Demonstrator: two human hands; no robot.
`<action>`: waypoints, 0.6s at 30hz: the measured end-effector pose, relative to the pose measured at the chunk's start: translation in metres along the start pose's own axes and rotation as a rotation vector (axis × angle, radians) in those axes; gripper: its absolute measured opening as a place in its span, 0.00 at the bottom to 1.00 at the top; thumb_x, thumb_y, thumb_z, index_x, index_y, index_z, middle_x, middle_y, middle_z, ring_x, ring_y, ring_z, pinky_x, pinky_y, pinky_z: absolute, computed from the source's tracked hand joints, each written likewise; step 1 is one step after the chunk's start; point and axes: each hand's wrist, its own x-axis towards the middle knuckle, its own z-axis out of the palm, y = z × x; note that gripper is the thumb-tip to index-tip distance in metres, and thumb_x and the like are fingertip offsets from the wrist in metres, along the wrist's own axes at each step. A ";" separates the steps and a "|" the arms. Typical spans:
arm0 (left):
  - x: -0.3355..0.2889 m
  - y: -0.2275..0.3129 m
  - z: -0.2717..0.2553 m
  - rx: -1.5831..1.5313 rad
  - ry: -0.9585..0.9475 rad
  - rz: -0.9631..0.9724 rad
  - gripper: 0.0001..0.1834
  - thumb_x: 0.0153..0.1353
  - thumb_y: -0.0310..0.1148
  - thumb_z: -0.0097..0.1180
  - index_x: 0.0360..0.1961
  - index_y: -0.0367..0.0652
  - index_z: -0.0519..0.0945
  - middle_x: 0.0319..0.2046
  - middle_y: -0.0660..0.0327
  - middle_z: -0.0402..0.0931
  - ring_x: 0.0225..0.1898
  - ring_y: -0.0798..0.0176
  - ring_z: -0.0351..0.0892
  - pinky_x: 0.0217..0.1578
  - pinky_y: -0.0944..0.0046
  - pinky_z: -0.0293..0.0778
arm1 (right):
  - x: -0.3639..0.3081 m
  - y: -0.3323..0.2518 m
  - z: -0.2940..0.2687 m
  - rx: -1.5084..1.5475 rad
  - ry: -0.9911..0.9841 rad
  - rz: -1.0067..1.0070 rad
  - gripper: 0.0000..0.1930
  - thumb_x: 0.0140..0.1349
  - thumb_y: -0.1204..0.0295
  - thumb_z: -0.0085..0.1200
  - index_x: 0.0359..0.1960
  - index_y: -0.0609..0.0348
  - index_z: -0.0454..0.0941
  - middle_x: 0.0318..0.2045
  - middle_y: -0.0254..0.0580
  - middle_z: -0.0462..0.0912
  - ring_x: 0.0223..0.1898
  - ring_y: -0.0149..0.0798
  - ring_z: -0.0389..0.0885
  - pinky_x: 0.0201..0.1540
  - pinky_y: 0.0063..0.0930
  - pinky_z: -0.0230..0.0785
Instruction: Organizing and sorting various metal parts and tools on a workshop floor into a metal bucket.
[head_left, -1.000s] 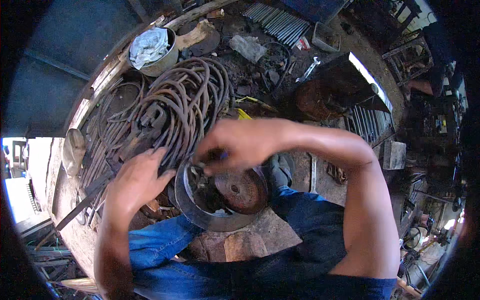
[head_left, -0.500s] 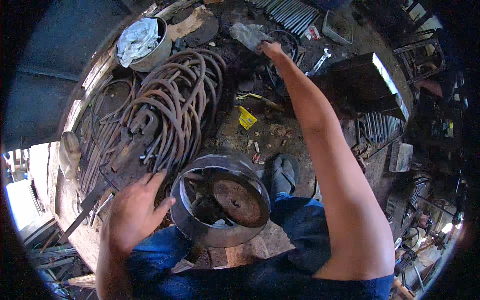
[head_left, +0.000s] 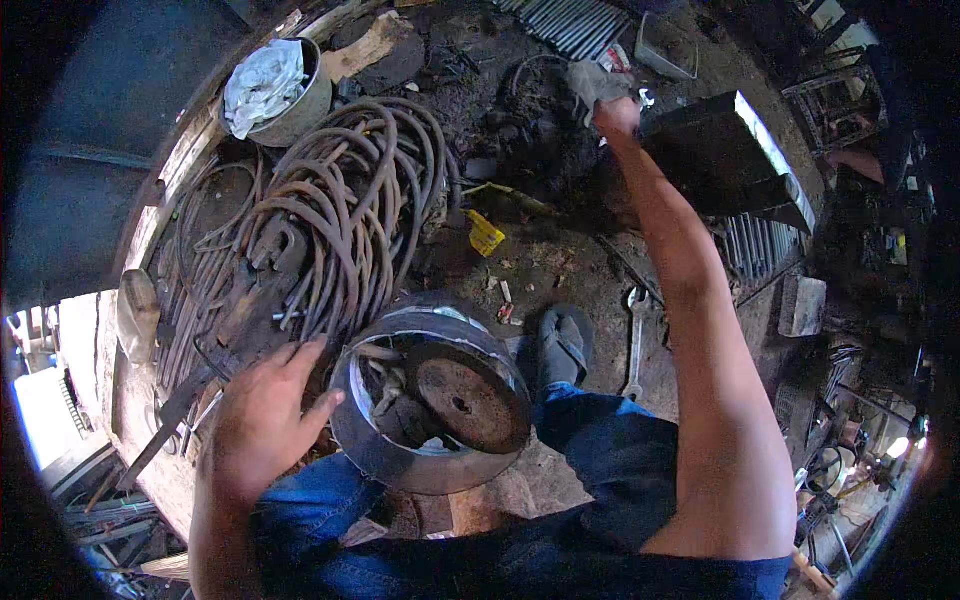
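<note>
My right hand point(head_left: 617, 116) is stretched far out on the upper right, closed on a crumpled, greyish see-through plastic bag point(head_left: 590, 82). A wrench end point(head_left: 646, 98) shows just beside it, the rest hidden behind the hand and arm. My left hand point(head_left: 268, 412) is open, thumb spread from the fingers. It hovers by the left rim of a round metal drum point(head_left: 400, 460); whether it touches cannot be told. Inside the drum, a rusty disc point(head_left: 462, 400) with a hole in its middle lies tilted. The drum stands between my legs.
Coiled thick cable point(head_left: 350, 200) heaps on the left, below a metal pot point(head_left: 300, 115) holding a crumpled white bag. A yellow packet point(head_left: 485, 233) and an open-end wrench point(head_left: 635, 345) lie on the dirt floor. A dark metal box point(head_left: 715, 150) stands right; metal rods point(head_left: 570, 28) lie far off.
My right hand has moved right, carrying the plastic bag along the floor area towards the far wrench. The nearer wrench, earlier behind my arm, now shows. My left hand has barely moved.
</note>
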 end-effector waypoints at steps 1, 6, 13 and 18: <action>0.002 -0.002 0.002 0.000 -0.002 -0.020 0.29 0.58 0.40 0.57 0.56 0.32 0.69 0.48 0.41 0.73 0.48 0.39 0.74 0.51 0.50 0.69 | 0.004 -0.006 0.001 -0.101 -0.231 0.180 0.13 0.50 0.63 0.56 0.35 0.54 0.83 0.35 0.46 0.84 0.38 0.50 0.83 0.41 0.43 0.74; 0.008 0.001 0.002 0.033 -0.018 -0.056 0.29 0.58 0.41 0.57 0.55 0.32 0.70 0.47 0.41 0.73 0.48 0.39 0.74 0.49 0.50 0.70 | -0.049 -0.015 -0.033 0.118 -0.723 -0.297 0.23 0.53 0.53 0.53 0.46 0.53 0.81 0.50 0.44 0.80 0.52 0.50 0.78 0.52 0.47 0.72; 0.022 0.007 0.000 -0.051 -0.066 -0.129 0.29 0.57 0.38 0.59 0.56 0.31 0.69 0.51 0.40 0.72 0.53 0.39 0.71 0.55 0.52 0.67 | -0.056 -0.107 -0.146 0.292 -0.313 -0.375 0.15 0.54 0.63 0.53 0.38 0.60 0.78 0.41 0.57 0.79 0.40 0.52 0.82 0.38 0.45 0.77; 0.027 0.002 -0.004 -0.019 -0.073 -0.138 0.29 0.56 0.36 0.59 0.56 0.31 0.69 0.51 0.39 0.71 0.52 0.39 0.72 0.54 0.53 0.68 | -0.029 -0.160 -0.108 0.467 -0.588 -0.486 0.19 0.54 0.62 0.56 0.43 0.61 0.79 0.46 0.56 0.79 0.47 0.60 0.78 0.48 0.46 0.75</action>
